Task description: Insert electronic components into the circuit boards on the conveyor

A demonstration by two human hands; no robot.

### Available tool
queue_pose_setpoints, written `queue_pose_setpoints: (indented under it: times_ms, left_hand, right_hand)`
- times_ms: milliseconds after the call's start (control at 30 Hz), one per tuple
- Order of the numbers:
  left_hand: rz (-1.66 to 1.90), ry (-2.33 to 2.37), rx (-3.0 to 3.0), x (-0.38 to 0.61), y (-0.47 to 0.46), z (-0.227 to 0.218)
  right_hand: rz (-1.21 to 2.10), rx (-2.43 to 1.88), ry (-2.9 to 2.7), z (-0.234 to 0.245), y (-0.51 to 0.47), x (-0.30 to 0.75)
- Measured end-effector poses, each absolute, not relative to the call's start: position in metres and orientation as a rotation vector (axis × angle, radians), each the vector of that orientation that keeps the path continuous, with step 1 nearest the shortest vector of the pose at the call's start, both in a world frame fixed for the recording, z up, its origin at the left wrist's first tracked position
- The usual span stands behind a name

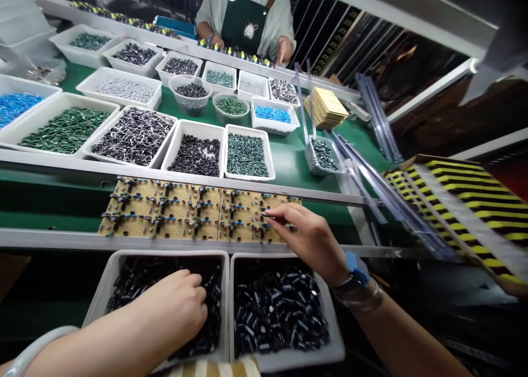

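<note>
The right hand (pixel 313 238) has its grip pinched narrow on a small component (pixel 264 214) at the right-hand circuit board (pixel 246 213); the left hand (pixel 179 301) dips into a bin (pixel 173 252) of black parts (pixel 132 278), its grip hidden, so I cannot tell its hold. Beyond, the green bench (pixel 289 152) carries white trays (pixel 249 177), with an aproned person (pixel 247 22) behind.

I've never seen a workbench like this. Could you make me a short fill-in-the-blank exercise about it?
1. The left hand is down in a bin of parts coloured ____.
2. The right hand is near the ____ end of the row of circuit boards.
3. The person opposite wears a dark green ____ over a pale top.

Missing words: black; right; apron.
</note>
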State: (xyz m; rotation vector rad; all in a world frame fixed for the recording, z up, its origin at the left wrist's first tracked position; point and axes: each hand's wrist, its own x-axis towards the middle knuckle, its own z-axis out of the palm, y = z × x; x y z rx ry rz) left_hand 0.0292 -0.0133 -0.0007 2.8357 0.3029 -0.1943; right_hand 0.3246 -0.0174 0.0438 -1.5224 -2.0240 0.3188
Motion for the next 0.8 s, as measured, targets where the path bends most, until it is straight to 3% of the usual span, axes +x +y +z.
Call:
queue_pose_setpoints:
  times_ms: [333,800]
  left_hand:
    - [0.061,0.419,2.622,0.020,0.011,0.045]
    - [0.476,0.512,2.374,0.038,0.045,0.047]
  right_hand:
    - [0.206,-1.415,-2.312,0.050,-0.002,0.329]
    - [0.102,-1.405,-2.499,0.058,-0.002,0.322]
